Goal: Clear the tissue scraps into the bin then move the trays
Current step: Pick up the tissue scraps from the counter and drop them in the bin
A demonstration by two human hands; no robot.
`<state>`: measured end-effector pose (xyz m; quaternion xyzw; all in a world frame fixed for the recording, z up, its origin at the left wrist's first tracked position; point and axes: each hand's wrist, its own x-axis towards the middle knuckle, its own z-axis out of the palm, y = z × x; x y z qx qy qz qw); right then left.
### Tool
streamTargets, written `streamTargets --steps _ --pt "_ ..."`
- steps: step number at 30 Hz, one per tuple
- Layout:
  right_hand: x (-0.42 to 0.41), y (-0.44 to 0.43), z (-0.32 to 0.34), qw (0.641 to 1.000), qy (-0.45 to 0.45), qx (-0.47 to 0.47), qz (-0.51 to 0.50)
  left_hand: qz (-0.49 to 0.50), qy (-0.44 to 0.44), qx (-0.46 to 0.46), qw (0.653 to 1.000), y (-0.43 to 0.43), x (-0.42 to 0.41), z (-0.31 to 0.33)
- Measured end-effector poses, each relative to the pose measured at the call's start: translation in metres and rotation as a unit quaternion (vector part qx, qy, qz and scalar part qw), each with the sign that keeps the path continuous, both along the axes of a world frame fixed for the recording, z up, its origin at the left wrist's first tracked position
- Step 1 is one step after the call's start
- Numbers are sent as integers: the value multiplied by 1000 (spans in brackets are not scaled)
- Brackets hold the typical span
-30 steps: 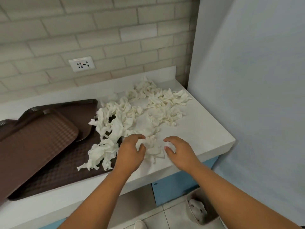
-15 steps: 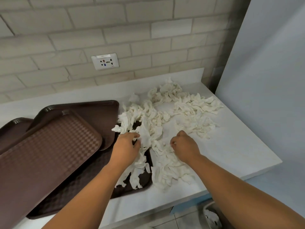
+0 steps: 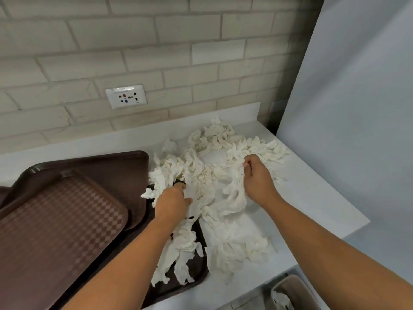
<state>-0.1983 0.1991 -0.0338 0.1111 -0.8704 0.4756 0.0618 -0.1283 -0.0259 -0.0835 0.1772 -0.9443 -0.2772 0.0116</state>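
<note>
A loose heap of white tissue scraps [image 3: 214,180] covers the right half of the white counter [image 3: 312,198] and spills onto the lowest of three stacked brown trays [image 3: 67,220]. My left hand [image 3: 173,201] lies in the scraps at that tray's right edge, fingers closed around a bunch of them. My right hand [image 3: 257,177] is further back in the heap, pinching a strand of tissue between thumb and fingers. The bin [image 3: 292,294] stands on the floor below the counter's front right corner, with some tissue inside.
A brick wall with a white power socket [image 3: 126,96] runs behind the counter. A pale blue panel [image 3: 357,108] closes off the right side. The trays overlap at angles on the counter's left part.
Both hands have reached further back into the heap. The right hand moved up and right and now pinches tissue. The view shifted left and closer to the counter.
</note>
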Motion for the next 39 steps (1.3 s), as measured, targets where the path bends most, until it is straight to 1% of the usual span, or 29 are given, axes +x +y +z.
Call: streamTargets --steps 3,6,9,12,14,15,17,20,22,25,28,30,33,35,37,39 --pt "-6 3 2 997 -54 -50 -11 9 41 52 998 -5 -8 11" --pt "-7 7 2 991 -107 -78 -8 10 98 78 992 -7 -13 32" --pt "-8 10 -1 988 -142 -53 8 17 139 120 983 -5 -18 58" --pt "-8 12 -6 990 -136 -22 32 41 171 242 954 -5 -25 70" --pt "-9 13 -10 992 -119 21 43 49 189 295 935 -4 -28 73" --pt "-10 13 -11 992 -108 51 47 45 190 312 930 -3 -29 74" --pt "-12 14 -14 990 -99 80 56 26 179 331 926 0 -30 77" --pt "-14 18 -18 993 -94 59 38 7 166 350 922 2 -33 75" --pt "-15 21 -20 995 -89 47 16 6 159 393 906 2 -34 73" --pt "-17 28 -24 996 -84 29 -12 -4 177 438 881 4 -35 72" --pt "-19 36 -26 995 -92 13 -32 -20 164 442 882 8 -36 70" --pt "-20 40 -27 993 -114 26 -34 -22 152 440 885 11 -37 66" --pt "-17 47 -25 985 -141 96 -16 -29 143 423 894 19 -36 64" --pt "-12 56 -24 973 -182 141 29 -30 114 429 895 27 -33 65" --pt "-7 65 -20 956 -221 175 75 -19 83 460 884 36 -31 67" --pt "-6 76 -24 947 -218 218 85 -7 67 484 873 47 -30 70"
